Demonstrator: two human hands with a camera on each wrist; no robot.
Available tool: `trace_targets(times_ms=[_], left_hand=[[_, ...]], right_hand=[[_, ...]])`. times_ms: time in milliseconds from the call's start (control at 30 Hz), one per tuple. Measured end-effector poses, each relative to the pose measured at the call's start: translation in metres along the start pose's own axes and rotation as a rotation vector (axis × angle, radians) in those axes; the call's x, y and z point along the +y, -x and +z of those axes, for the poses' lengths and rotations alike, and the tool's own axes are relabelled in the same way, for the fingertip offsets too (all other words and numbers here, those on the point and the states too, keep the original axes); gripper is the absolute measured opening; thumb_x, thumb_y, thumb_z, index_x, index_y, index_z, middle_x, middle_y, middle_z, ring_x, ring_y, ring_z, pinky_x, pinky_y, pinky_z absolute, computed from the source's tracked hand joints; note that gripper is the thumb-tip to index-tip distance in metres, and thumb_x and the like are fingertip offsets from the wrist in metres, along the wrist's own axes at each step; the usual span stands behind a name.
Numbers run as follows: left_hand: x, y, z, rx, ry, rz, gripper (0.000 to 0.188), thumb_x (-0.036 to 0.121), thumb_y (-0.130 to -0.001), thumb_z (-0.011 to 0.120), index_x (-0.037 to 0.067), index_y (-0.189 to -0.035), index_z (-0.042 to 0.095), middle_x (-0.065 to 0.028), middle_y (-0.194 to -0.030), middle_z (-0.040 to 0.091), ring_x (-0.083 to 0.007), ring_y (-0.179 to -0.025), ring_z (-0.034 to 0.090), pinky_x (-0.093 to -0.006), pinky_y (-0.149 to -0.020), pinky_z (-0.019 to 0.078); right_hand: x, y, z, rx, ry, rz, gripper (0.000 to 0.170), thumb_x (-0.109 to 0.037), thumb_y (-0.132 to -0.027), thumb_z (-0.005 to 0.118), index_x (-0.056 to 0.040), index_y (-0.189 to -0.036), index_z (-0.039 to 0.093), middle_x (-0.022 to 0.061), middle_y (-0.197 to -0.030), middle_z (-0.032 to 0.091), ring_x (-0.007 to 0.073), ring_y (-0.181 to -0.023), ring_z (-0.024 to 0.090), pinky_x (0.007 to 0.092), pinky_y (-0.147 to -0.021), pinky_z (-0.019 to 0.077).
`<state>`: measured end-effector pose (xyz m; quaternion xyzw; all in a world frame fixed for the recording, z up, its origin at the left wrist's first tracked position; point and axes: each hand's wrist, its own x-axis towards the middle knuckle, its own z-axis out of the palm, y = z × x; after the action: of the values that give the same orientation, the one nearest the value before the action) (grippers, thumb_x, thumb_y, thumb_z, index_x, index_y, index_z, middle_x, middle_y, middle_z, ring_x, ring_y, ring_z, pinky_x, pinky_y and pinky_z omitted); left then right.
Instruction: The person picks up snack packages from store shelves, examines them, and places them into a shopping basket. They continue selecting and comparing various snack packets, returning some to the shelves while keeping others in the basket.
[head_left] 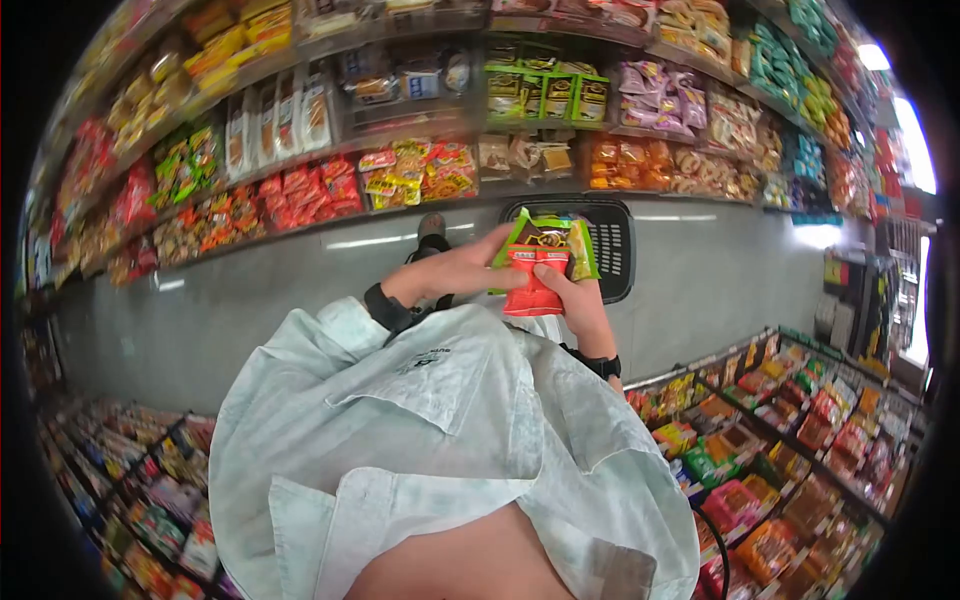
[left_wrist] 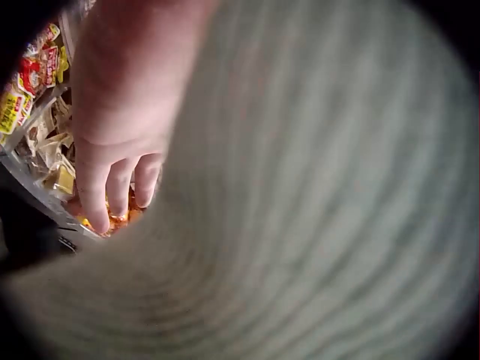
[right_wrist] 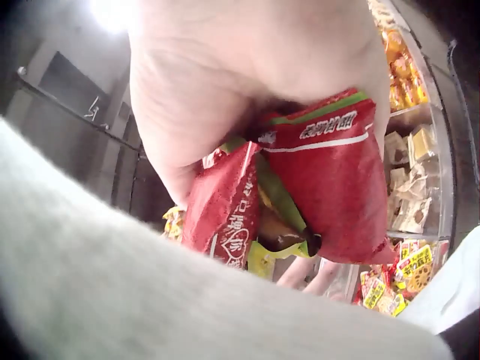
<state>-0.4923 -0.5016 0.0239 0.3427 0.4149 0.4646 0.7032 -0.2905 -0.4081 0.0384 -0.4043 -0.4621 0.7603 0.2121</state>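
Note:
In the head view both hands are together in front of the chest at a bunch of snack packets. The right hand (head_left: 582,308) grips red snack packets (head_left: 532,290), its thumb across their front. Green snack packets (head_left: 545,228) stick out behind the red ones. From the left side, the left hand (head_left: 455,270) holds the bunch by its edge, thumb in front and fingers behind. The right wrist view shows two red packets (right_wrist: 326,184) with a green one between them, below the palm. In the left wrist view the left hand (left_wrist: 124,127) shows three fingers pointing down; its thumb is hidden.
A black shopping basket (head_left: 618,250) stands on the grey floor (head_left: 690,270) just beyond the hands. Shelves of bagged snacks (head_left: 310,190) curve across the front. Low bins of packets (head_left: 770,470) flank the person at right, and more racks (head_left: 150,490) stand at left.

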Motion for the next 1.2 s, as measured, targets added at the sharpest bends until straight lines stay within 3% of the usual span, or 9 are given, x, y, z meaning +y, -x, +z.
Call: trace_targets(times_ms=[100, 267, 367, 500, 700, 867, 900, 1000, 1200], left_hand=[[-0.009, 0.021, 0.041, 0.176, 0.178, -0.017, 0.095, 0.023, -0.089, 0.081, 0.005, -0.159, 0.02, -0.0104, -0.149, 0.047, -0.0187, -0.137, 0.045, -0.0364, -0.116, 0.0348], [-0.047, 0.073, 0.073, 0.375, 0.12, -0.037, 0.093, 0.019, -0.088, 0.08, 0.004, -0.159, 0.021, -0.011, -0.151, 0.044, -0.0196, -0.139, 0.043, -0.0368, -0.117, 0.0346], [-0.06, 0.101, 0.084, 0.476, 0.142, -0.089, 0.094, 0.018, -0.088, 0.08, 0.004, -0.159, 0.02, -0.0125, -0.153, 0.042, -0.021, -0.141, 0.041, -0.0374, -0.118, 0.0334], [-0.069, 0.118, 0.093, 0.497, 0.245, -0.1, 0.099, 0.017, -0.088, 0.079, 0.006, -0.161, 0.014, -0.0116, -0.155, 0.041, -0.0205, -0.143, 0.04, -0.0372, -0.119, 0.0321], [-0.075, 0.141, 0.09, 0.454, 0.273, 0.075, 0.104, 0.014, -0.086, 0.08, 0.009, -0.164, 0.01, -0.0098, -0.16, 0.036, -0.0188, -0.145, 0.038, -0.0369, -0.12, 0.0324], [-0.081, 0.188, 0.061, 0.417, 0.314, 0.122, 0.098, 0.009, -0.084, 0.078, 0.01, -0.162, 0.019, -0.0081, -0.157, 0.042, -0.0194, -0.142, 0.043, -0.0372, -0.119, 0.0345], [-0.083, 0.201, 0.059, 0.467, 0.383, 0.196, 0.081, 0.006, -0.084, 0.08, 0.006, -0.154, 0.039, -0.0087, -0.149, 0.053, -0.0195, -0.136, 0.051, -0.037, -0.114, 0.0417], [-0.094, 0.254, 0.031, 0.456, 0.444, 0.13, 0.076, 0.006, -0.084, 0.079, 0.005, -0.151, 0.044, -0.0087, -0.146, 0.056, -0.0188, -0.133, 0.053, -0.0375, -0.113, 0.0432], [-0.113, 0.366, -0.026, 0.506, 0.435, 0.267, 0.068, 0.008, -0.084, 0.079, 0.003, -0.145, 0.051, -0.0093, -0.137, 0.063, -0.0196, -0.126, 0.059, -0.0375, -0.111, 0.044]], right_hand=[[0.008, 0.008, -0.002, -0.101, 0.002, 0.099, 0.051, -0.015, -0.094, 0.074, -0.0029, -0.14, 0.053, 0.0065, -0.124, 0.065, 0.013, -0.107, 0.063, 0.0305, -0.095, 0.052], [0.03, 0.022, 0.009, -0.206, -0.2, 0.433, 0.042, -0.029, -0.101, 0.067, -0.005, -0.134, 0.057, 0.0054, -0.117, 0.066, 0.0143, -0.103, 0.066, 0.0318, -0.088, 0.0563], [0.054, 0.034, 0.021, -0.334, -0.288, 0.447, 0.041, -0.03, -0.105, 0.059, -0.0046, -0.137, 0.055, 0.0071, -0.123, 0.065, 0.0172, -0.11, 0.065, 0.0353, -0.093, 0.0562], [0.058, 0.046, 0.031, -0.404, -0.362, 0.532, 0.045, -0.032, -0.109, 0.05, -0.0025, -0.142, 0.051, 0.0099, -0.131, 0.063, 0.021, -0.118, 0.063, 0.0387, -0.1, 0.0535], [0.074, 0.052, 0.051, -0.38, -0.367, 0.518, 0.05, -0.036, -0.11, 0.045, -0.0016, -0.145, 0.049, 0.0117, -0.14, 0.06, 0.0229, -0.128, 0.058, 0.0399, -0.107, 0.0497], [0.076, 0.06, 0.113, -0.431, -0.108, 0.332, 0.044, -0.029, -0.109, 0.047, -0.0016, -0.143, 0.053, 0.0109, -0.142, 0.06, 0.0232, -0.127, 0.058, 0.0406, -0.108, 0.0483], [0.081, 0.061, 0.126, -0.456, -0.106, 0.349, 0.047, -0.032, -0.108, 0.051, 0.0001, -0.143, 0.053, 0.0083, -0.142, 0.059, 0.0185, -0.125, 0.058, 0.0357, -0.108, 0.0465], [0.096, 0.067, 0.179, -0.512, -0.106, 0.382, 0.046, -0.028, -0.108, 0.053, 0.0004, -0.144, 0.053, 0.0089, -0.138, 0.061, 0.0195, -0.125, 0.058, 0.0365, -0.108, 0.0465], [0.116, 0.092, 0.303, -0.585, 0.007, 0.357, 0.041, -0.021, -0.105, 0.058, -0.0035, -0.143, 0.055, 0.0083, -0.134, 0.063, 0.0176, -0.12, 0.061, 0.0339, -0.096, 0.0534]])
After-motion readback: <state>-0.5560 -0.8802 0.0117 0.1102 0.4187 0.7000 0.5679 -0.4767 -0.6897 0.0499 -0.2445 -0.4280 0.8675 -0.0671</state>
